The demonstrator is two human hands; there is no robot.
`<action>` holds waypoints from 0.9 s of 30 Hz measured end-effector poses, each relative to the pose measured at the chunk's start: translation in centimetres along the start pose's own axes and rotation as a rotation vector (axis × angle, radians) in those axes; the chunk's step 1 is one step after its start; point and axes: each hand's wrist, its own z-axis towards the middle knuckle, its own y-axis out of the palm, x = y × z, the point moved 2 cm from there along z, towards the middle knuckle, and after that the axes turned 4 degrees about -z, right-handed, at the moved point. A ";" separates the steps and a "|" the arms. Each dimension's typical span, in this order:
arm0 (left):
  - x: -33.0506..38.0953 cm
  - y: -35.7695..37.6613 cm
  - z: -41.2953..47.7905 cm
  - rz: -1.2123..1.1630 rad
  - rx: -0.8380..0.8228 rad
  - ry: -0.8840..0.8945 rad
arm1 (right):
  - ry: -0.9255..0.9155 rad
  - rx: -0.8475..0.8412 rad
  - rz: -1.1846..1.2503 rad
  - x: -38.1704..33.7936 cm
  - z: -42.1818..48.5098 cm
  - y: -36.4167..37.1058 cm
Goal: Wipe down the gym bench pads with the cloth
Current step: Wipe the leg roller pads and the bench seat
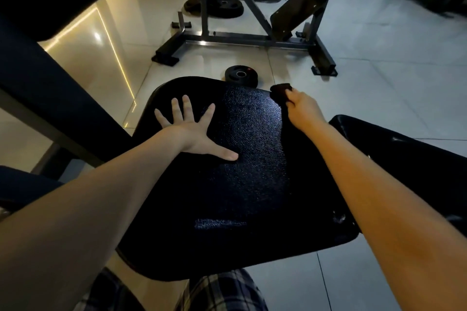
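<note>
Fingers of the left hand (192, 131) lie flat and spread on the black bench pad (252, 184), holding nothing. At the pad's far right corner the right hand (303, 108) has the dark cloth (281, 89) bunched in its curled fingers. That cloth sits right at the edge, so a hard push might slide it off, and the middle could get missed.

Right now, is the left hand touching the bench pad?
Touching. The head view shows the left hand lying flat, fingers spread, on the bench pad.
</note>
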 end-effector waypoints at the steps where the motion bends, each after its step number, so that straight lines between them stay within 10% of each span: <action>1: 0.0 0.0 0.0 -0.001 0.003 0.000 | -0.039 -0.013 0.008 0.0 -1.5 -0.3; 9: 0.1 0.1 0.4 0.021 0.012 -0.018 | -0.299 -0.114 0.090 3.7 -19.5 -1.5; 20: 0.3 0.0 -0.2 0.002 0.003 -0.029 | -0.009 -0.009 0.067 2.3 -1.0 -0.8; 27: 0.3 0.0 -0.3 0.008 0.029 -0.023 | -0.145 -0.097 0.108 2.8 -9.2 -1.5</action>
